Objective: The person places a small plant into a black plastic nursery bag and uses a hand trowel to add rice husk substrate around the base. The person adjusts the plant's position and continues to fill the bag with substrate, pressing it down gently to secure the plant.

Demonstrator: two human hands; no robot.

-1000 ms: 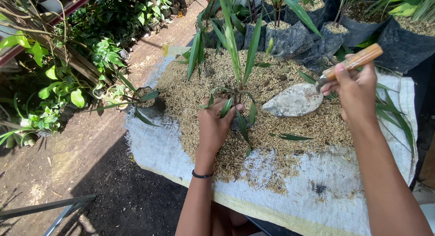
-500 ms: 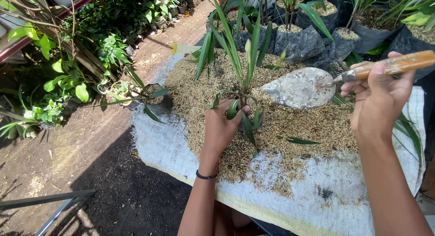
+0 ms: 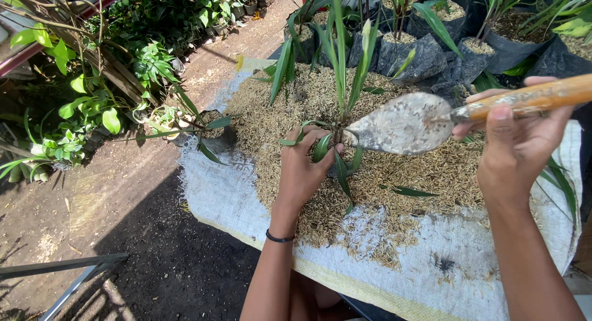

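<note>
Gripping a trowel (image 3: 404, 123), right hand (image 3: 518, 148); left hand (image 3: 302, 170) seemingly clasps seedling (image 3: 340, 80).

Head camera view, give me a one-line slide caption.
Left hand steadies a young plant in rice husks; right hand holds a trowel.

Smooth wooden handle (image 3: 536, 98) in the right hand (image 3: 515, 145), dull crusted metal blade (image 3: 404, 123) beyond it. Glossy green leaves (image 3: 345, 56) above the left hand (image 3: 302, 167). Dry, rough husks (image 3: 425, 173) underneath, over coarse woven white sacking (image 3: 444, 259). Crinkled black plastic bags (image 3: 407, 53) behind.
</note>
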